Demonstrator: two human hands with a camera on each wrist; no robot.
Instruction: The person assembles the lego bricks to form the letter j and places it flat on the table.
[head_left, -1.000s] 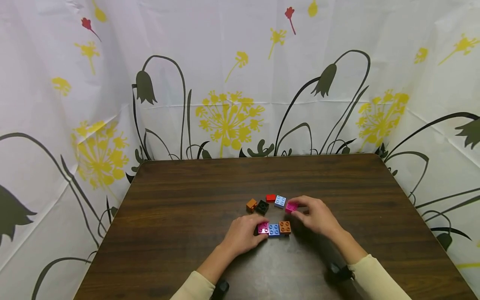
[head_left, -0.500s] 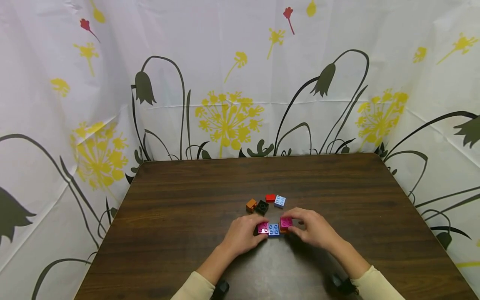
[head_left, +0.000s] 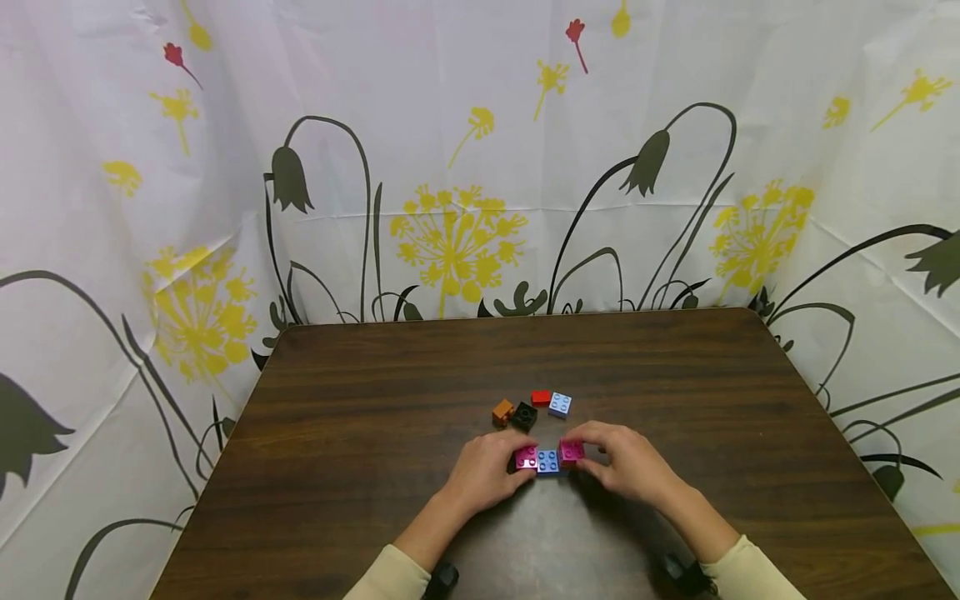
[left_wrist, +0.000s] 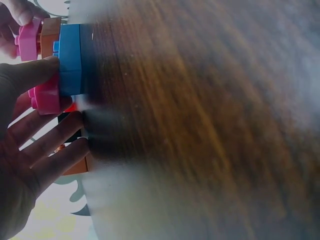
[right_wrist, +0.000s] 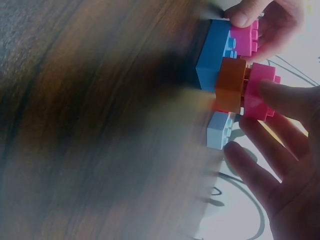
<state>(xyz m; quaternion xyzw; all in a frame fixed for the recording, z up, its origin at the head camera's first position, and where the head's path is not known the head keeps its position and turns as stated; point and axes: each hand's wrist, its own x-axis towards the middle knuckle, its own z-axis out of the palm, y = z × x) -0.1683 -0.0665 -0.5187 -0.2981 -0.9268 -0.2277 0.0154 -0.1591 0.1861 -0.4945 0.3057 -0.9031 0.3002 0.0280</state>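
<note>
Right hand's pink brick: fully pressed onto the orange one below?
Not fully: right wrist view shows a gap between pink brick and orange brick.

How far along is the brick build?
Looks done: pink brick and orange brick seated on blue brick; left hand grips that pink one. In hand: second pink brick, pinched by right hand, orange studs visible beneath, so seemingly not fully pressed. Left, probably: pressing it; maybe adding loose red brick, black brick, light-blue brick, second orange brick.

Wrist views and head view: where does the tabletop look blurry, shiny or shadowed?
Head: tabletop fairly clear, pale sheen low in the middle; left wrist: tabletop soft and hazy, left hand dim against the bright curtain; right wrist: tabletop blurred, with a dark shadow beside the blue brick.
</note>
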